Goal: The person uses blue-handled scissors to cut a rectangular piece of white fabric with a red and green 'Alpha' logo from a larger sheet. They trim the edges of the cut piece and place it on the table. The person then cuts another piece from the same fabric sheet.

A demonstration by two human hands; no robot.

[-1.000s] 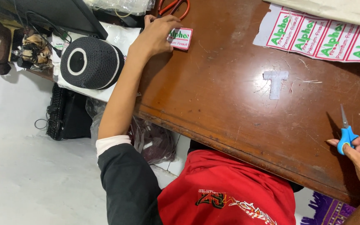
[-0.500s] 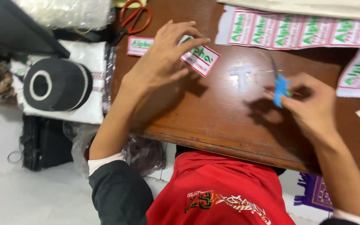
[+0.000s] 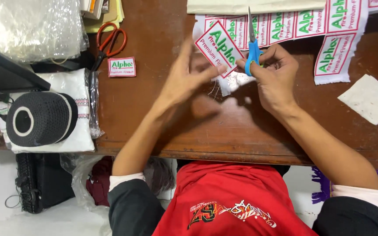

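Scissors with blue plastic handles (image 3: 253, 52) sit gripped in our right hand (image 3: 273, 78), steel blades pointing straight away across the brown wooden tabletop (image 3: 162, 118). Our left hand (image 3: 184, 81) pinches a rectangular white fabric label with a red border (image 3: 218, 49) between its fingers (image 3: 215, 70), long axis tilted diagonally.

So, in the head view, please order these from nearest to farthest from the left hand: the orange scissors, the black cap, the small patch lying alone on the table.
1. Small patch, left of the left hand.
2. Orange scissors, beyond it, upper left.
3. Black cap, far left, off the table's edge.

A white rectangular patch (image 3: 218, 49) with a red border and green lettering is held tilted above the worktop. Small blue-handled scissors (image 3: 253, 48) are held upright just beside it, blades pointing away.
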